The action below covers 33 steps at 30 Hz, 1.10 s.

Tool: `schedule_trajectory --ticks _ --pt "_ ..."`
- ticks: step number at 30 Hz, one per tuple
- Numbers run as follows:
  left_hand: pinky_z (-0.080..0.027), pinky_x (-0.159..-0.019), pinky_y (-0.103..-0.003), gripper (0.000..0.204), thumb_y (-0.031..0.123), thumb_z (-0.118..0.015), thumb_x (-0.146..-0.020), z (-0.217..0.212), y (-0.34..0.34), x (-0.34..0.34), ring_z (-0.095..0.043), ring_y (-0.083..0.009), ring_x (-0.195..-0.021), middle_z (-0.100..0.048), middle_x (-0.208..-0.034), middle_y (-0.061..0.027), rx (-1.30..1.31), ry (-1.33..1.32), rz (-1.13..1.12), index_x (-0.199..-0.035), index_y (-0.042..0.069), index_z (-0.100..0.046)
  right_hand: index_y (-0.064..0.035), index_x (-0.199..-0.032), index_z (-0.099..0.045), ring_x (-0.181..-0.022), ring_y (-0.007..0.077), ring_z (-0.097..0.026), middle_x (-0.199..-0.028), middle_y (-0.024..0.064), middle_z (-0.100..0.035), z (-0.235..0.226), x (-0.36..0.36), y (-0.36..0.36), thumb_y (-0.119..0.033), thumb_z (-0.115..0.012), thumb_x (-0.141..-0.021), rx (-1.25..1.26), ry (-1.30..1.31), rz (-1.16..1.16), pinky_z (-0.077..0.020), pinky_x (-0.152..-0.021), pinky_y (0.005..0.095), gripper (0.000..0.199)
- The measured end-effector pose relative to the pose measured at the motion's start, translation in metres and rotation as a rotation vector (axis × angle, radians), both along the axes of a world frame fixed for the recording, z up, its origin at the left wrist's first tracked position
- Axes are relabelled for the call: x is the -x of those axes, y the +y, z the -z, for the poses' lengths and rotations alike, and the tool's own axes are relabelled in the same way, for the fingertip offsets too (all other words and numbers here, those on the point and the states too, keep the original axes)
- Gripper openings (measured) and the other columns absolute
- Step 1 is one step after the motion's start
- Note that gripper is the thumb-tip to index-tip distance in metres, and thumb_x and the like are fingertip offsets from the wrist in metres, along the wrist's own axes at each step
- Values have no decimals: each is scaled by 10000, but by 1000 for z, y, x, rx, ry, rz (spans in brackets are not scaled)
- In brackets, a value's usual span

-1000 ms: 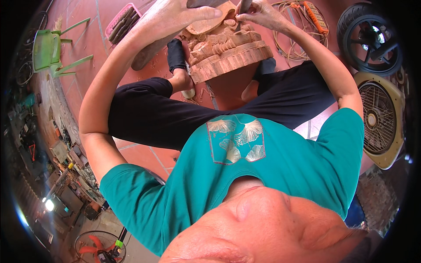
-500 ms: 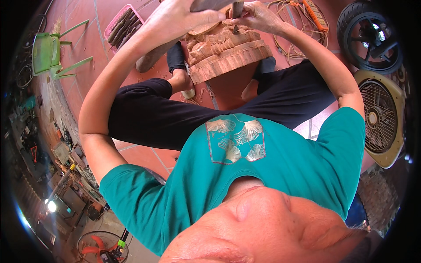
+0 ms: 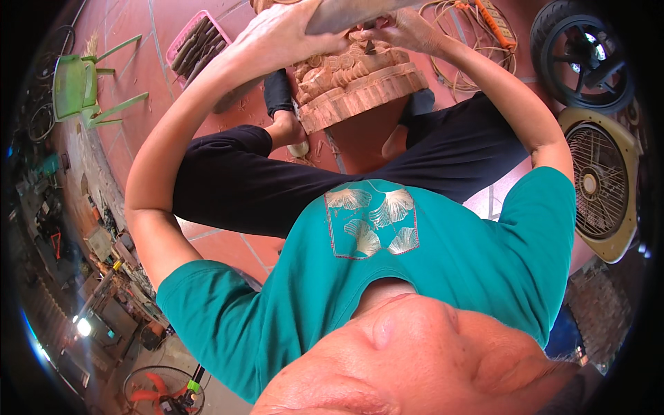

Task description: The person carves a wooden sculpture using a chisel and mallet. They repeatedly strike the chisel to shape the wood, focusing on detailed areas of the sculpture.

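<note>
A reddish-brown wood carving [image 3: 363, 90] with a rough, thick base stands on the floor between my feet. Above it, my left hand [image 3: 280, 43] is closed round a long greyish wooden mallet [image 3: 360, 12], blurred and cut off by the top edge. Close beside the mallet's far end, my right hand [image 3: 401, 31] pinches a chisel; its dark tip [image 3: 370, 47] points down at the carving. The mallet hides the chisel's upper part. Behind my left forearm shows a brown rounded wooden end [image 3: 232, 100]; whether it belongs to the mallet I cannot tell.
A pink basket [image 3: 197, 45] of dark-handled tools stands at the far left, near a green chair [image 3: 79, 86]. To the right are an orange power strip [image 3: 492, 24] with coiled cord, a black wheel [image 3: 584, 55] and a box fan [image 3: 598, 183]. Wood chips lie around my feet.
My left hand has lowered the mallet and brought it to the right, over the chisel's handle, which showed earlier. My right hand stays almost in place at the carving.
</note>
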<state>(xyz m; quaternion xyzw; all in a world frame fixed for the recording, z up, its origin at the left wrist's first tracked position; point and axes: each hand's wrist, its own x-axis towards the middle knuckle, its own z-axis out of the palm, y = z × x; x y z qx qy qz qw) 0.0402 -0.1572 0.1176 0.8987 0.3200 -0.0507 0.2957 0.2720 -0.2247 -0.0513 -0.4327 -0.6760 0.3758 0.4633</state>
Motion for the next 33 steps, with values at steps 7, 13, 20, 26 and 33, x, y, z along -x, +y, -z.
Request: schedule_trajectory --ticks 7,13,20,26,33 --pt "-542 -889 -478 702 425 -743 -888 -13 0 2 -697 -450 -1025 -687 -1073 -339 -1 129 -95 -1327 -78 -527 24 -950 -672 -756 117 -676 -844 62 -737 -26 -20 -2 -130 -780 -915 306 -192 -42 -560 -669 326 191" --pt "-514 -1001 -439 668 317 -738 -889 -18 -1 11 -668 -384 -1167 -673 -1228 -305 42 -146 -77 -1411 -35 -516 9 -902 -639 -736 101 -676 -765 100 -713 -17 -18 2 -175 -818 -894 297 -148 42 -554 -646 317 257" --pt "-512 -997 -434 650 310 -747 -880 -9 3 10 -674 -359 -1151 -684 -1223 -280 88 -150 -93 -1384 -45 -541 1 -864 -608 -687 120 -651 -718 121 -676 -17 -13 0 -206 -833 -895 146 -296 6 -533 -616 339 308" --pt "-514 -971 -430 682 373 -737 -882 -1 4 11 -678 -365 -1122 -685 -1187 -293 108 -211 -76 -1365 -66 -541 0 -871 -605 -676 116 -646 -723 109 -661 -19 -10 -1 -197 -830 -898 164 -167 -48 -530 -607 340 300" --pt "-511 -962 -430 723 431 -719 -890 8 7 6 -674 -374 -1116 -675 -1181 -308 135 -21 -89 -1358 -87 -533 -7 -926 -643 -662 141 -662 -731 98 -693 -10 -11 0 -202 -795 -922 44 -196 -72 -538 -618 346 247"
